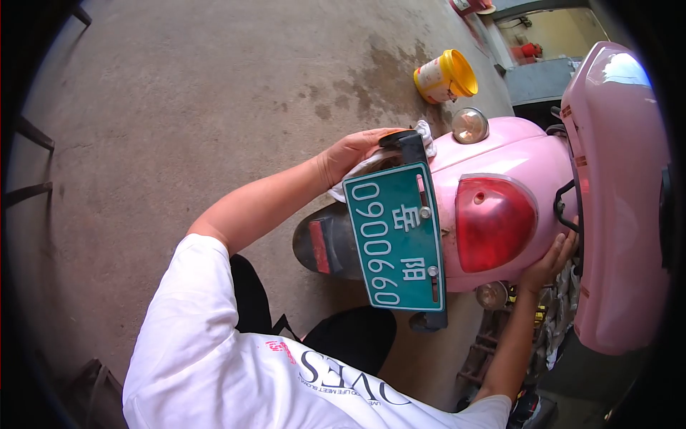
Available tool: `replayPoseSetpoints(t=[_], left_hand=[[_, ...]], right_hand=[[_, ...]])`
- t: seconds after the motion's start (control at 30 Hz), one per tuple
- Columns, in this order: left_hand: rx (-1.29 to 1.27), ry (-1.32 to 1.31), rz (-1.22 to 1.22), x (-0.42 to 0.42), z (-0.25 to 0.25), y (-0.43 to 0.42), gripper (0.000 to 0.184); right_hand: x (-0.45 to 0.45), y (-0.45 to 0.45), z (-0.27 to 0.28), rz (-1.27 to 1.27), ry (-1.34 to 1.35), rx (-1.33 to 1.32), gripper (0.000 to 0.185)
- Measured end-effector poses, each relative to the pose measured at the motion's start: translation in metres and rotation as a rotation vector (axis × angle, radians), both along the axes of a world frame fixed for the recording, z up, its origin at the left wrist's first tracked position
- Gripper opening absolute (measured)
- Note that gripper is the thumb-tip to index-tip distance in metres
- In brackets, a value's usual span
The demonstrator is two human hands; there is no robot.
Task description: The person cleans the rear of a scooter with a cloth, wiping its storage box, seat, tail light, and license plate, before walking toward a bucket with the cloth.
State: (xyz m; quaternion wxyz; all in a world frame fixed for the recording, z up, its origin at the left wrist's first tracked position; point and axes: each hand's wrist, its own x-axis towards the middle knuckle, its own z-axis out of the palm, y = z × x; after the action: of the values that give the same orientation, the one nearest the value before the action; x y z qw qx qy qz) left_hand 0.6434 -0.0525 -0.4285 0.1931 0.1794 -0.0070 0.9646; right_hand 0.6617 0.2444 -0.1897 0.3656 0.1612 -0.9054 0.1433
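My left hand (pixel 363 146) is closed on a white cloth (pixel 424 136), against the black bracket (pixel 412 146) at the upper end of a green licence plate (pixel 394 239). Parts of the cloth show on both sides of the bracket. The plate is on a pink scooter (pixel 504 154), beside its red tail light (pixel 494 223). On the right, my right hand (pixel 559 256) rests on the pink body below the black handle (pixel 562 204), with its fingers extended and partly hidden by the scooter.
A yellow-rimmed bucket (pixel 433 80) stands on the concrete floor (pixel 214 93) beyond the scooter. The black rear mudguard (pixel 343 236) projects left behind the plate. A pink top box (pixel 618 200) fills the right side. Dark legs of furniture (pixel 34 134) show at the left edge.
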Motion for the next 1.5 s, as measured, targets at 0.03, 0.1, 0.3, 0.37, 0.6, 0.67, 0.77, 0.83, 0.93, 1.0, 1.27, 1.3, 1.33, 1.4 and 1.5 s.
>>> replayPoseSetpoints(t=[0.03,0.1,0.3,0.37,0.6,0.67,0.77,0.83,0.93,1.0,1.27,1.3,1.33,1.4,1.5], left_hand=[[-0.058,-0.064,0.014,0.002,0.000,0.001,0.051],[0.000,-0.080,-0.054,-0.003,-0.014,0.005,0.048],[-0.057,0.042,-0.138,0.014,-0.021,-0.006,0.047],[-0.229,0.021,-0.130,0.025,-0.013,-0.013,0.051],[-0.836,0.235,-0.043,0.019,0.002,-0.015,0.042],[-0.937,0.269,-0.039,0.009,0.007,-0.013,0.042],[-0.758,0.262,-0.022,0.001,-0.001,-0.006,0.039],[-0.752,0.239,-0.037,0.004,-0.002,-0.008,0.035],[-0.787,0.200,-0.073,0.012,-0.001,-0.014,0.024],[-0.716,0.370,0.020,0.014,-0.019,-0.017,0.022],[-0.748,0.271,-0.152,0.053,-0.031,-0.047,0.023],[-0.761,0.326,-0.107,0.055,-0.031,-0.048,0.025],[-0.771,0.375,-0.063,0.058,-0.032,-0.046,0.027],[-0.778,0.324,0.022,0.061,-0.043,-0.035,0.029],[-0.832,0.293,0.039,0.063,-0.040,-0.031,0.030]], right_hand=[[0.000,0.001,0.000,0.011,0.000,-0.011,0.053],[-0.001,0.005,-0.001,-0.011,-0.003,-0.025,0.053],[-0.002,0.004,-0.001,-0.016,0.015,-0.017,0.053],[0.000,0.005,-0.001,-0.014,0.021,-0.001,0.052],[0.000,0.001,-0.001,-0.009,-0.011,-0.048,0.053],[0.001,0.001,-0.001,-0.008,0.008,-0.009,0.053],[0.001,-0.002,-0.001,-0.028,0.015,-0.022,0.053],[0.001,-0.002,0.001,0.009,-0.022,-0.017,0.052],[0.000,-0.004,0.000,-0.007,0.029,0.020,0.044],[-0.001,0.000,0.002,-0.006,0.034,0.040,0.044],[-0.002,-0.003,0.001,0.001,0.031,0.025,0.044],[-0.003,0.000,0.001,0.032,0.041,0.039,0.044],[-0.004,0.002,0.000,0.063,0.046,0.057,0.044],[-0.006,0.003,0.001,0.066,0.043,0.062,0.045],[-0.006,0.004,0.002,0.057,0.042,0.087,0.045]])
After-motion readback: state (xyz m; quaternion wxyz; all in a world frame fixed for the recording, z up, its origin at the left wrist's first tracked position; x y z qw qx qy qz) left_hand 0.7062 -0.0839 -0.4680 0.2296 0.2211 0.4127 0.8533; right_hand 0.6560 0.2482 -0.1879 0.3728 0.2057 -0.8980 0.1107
